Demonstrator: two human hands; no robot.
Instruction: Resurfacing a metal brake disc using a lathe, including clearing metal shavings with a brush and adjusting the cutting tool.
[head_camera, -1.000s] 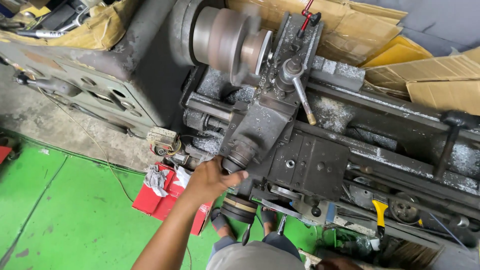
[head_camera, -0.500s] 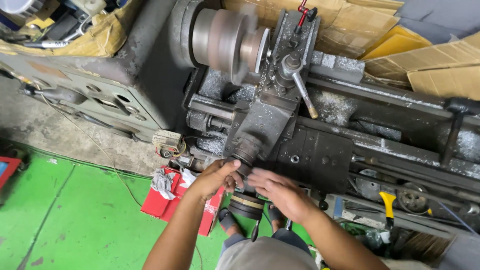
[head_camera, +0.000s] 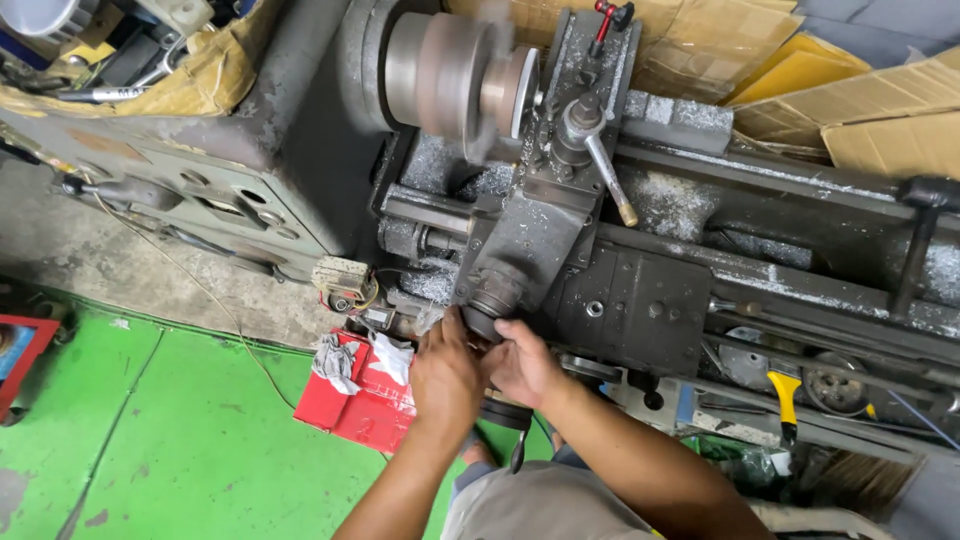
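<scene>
Nearest you, both your hands meet on the dark round metal cross-slide handwheel (head_camera: 490, 305) at the front of the lathe carriage. Your left hand (head_camera: 447, 378) wraps the wheel from the left, its grip closed around the rim; your right hand (head_camera: 522, 362) presses in from the right, fingers curled on the same wheel.

By the look of it, you are at the step of feeding the cross slide. The next move seems to call for a slow, even turn with eyes on the cutting point.

Just left of your hands a red flat box (head_camera: 350, 405) with crumpled grey rags (head_camera: 336, 360) lies on the green floor. Beyond, the grey carriage (head_camera: 535, 235) carries the tool post with its brass-tipped lever (head_camera: 608, 180). Farthest off, the steel chuck (head_camera: 450, 75) looks blurred, probably spinning.
</scene>
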